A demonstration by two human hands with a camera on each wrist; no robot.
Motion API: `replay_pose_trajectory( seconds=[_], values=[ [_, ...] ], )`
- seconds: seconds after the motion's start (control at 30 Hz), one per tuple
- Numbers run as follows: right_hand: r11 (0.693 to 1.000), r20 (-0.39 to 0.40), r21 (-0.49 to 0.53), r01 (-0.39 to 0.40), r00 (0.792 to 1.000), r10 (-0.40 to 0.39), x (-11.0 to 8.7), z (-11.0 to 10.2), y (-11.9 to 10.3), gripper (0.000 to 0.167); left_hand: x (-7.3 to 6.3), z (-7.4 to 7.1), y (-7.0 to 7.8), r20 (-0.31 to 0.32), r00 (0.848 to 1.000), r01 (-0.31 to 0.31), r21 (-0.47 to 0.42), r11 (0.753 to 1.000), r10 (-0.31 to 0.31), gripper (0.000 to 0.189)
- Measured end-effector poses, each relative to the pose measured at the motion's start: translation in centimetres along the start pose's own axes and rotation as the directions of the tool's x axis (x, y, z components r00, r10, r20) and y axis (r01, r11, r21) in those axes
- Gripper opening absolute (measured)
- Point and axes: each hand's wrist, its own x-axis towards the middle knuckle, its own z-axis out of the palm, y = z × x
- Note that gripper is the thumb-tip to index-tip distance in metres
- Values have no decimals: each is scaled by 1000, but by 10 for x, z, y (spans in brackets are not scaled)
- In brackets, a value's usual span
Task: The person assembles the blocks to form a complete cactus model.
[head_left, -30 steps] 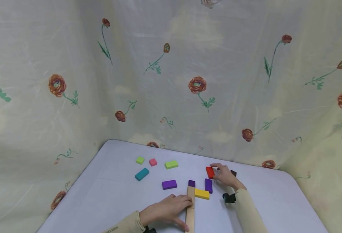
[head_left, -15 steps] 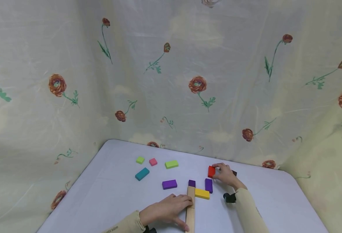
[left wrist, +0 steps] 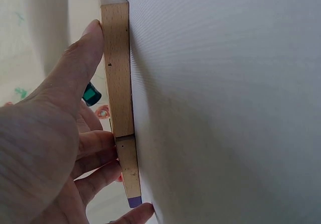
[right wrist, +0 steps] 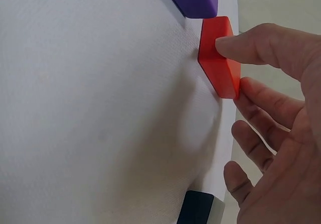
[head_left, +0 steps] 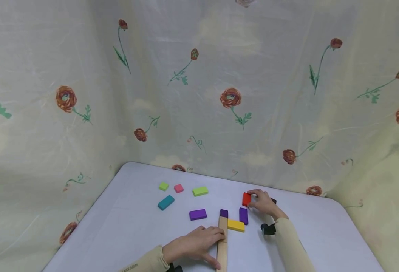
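My right hand (head_left: 265, 204) pinches a red block (head_left: 245, 199) lying on the table; in the right wrist view the thumb presses its near face and a fingertip meets its far end. A purple block (head_left: 243, 216) lies just nearer. My left hand (head_left: 199, 243), fingers spread, rests along two plain wooden blocks set end to end. The thumb touches the longer wooden block (left wrist: 118, 68), while other fingers touch the shorter wooden block (left wrist: 131, 169). A small dark purple block (head_left: 223, 213) adjoins the shorter one's far end. Beside that row lies a yellow block (head_left: 235, 225).
Left of the row lie a purple block (head_left: 197, 215), a teal block (head_left: 166, 203), a lime block (head_left: 200, 191), a small pink block (head_left: 178, 188) and a small lime block (head_left: 163, 186). A dark block (right wrist: 196, 208) sits by my right hand. Flowered cloth surrounds the white table (head_left: 128, 226).
The red block has shifted slightly right and turned straighter under my right hand, mostly in the first half second. The left hand and the wooden row stay put.
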Motion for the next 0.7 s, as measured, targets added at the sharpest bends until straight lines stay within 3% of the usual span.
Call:
replay_pose_trajectory(
  seconds=[0.3,0.7],
  values=[
    [999,10,-15,34,999,-34,-3,-2,-6,49,0,0,1,-4,1000,-6,-2,1000,6,84],
    [1000,24,-21,12,1000,-12,-5,1,-12,47,0,1,0,5,1000,2,-1,1000,-2,84]
  ],
)
